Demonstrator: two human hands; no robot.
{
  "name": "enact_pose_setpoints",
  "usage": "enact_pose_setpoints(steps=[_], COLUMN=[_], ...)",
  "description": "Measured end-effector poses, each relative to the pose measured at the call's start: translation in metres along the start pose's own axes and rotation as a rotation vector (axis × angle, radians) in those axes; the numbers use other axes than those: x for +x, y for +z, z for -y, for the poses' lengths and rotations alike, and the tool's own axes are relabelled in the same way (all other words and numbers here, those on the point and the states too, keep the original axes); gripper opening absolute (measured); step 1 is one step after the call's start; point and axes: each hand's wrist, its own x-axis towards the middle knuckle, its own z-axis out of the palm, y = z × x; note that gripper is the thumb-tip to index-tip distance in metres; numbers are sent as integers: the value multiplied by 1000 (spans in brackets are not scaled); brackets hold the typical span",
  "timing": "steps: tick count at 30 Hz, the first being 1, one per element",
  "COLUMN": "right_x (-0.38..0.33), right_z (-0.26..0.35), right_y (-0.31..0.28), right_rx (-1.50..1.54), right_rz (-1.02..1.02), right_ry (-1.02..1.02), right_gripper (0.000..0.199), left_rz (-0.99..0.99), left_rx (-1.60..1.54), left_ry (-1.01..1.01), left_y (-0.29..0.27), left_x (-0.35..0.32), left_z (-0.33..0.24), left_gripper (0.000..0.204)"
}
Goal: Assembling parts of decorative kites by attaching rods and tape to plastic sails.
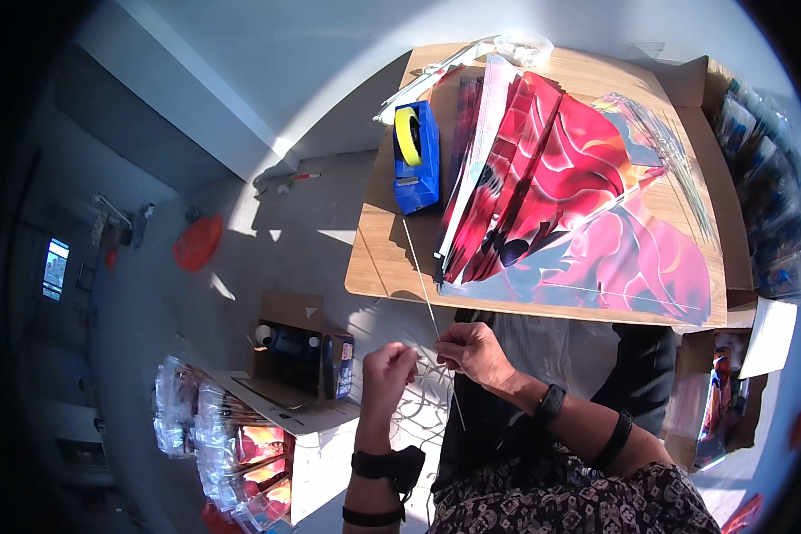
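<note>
My right hand pinches a thin white rod between thumb and fingers, just off the near edge of the table. The rod runs at a slant, its upper end over the table near a blue tape dispenser and its lower end by my lap. Left of it, my left hand is closed with the fingertips together; whatever it holds, if anything, is too small to make out. Pale looped cord lies below and between the hands. Red, pink and black printed sheets are stacked and fanned on the table.
The wooden table also bears a clear round tub, white strips and a bundle of thin wires. Open cardboard boxes stand at lower left, more at right with plastic-wrapped packs. An orange bag lies on the floor.
</note>
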Motion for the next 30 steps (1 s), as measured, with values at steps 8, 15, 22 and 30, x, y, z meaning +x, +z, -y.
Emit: enact_pose_setpoints(steps=[8, 15, 22, 30], right_x=[2, 15, 19, 25], right_z=[19, 27, 26, 24], right_y=[-9, -10, -10, -1], right_rx=[76, 55, 70, 125], right_rz=[-33, -71, -72, -86], right_ry=[1, -33, -28, -19], right_gripper=[13, 13, 12, 12], left_rz=[-158, -25, -84, -101], left_rx=[-132, 90, 97, -215], left_ry=[196, -21, 85, 127], left_y=[-2, 17, 26, 14], left_x=[182, 231, 243, 176], left_z=[-86, -137, -127, -131], left_gripper=[19, 14, 11, 12])
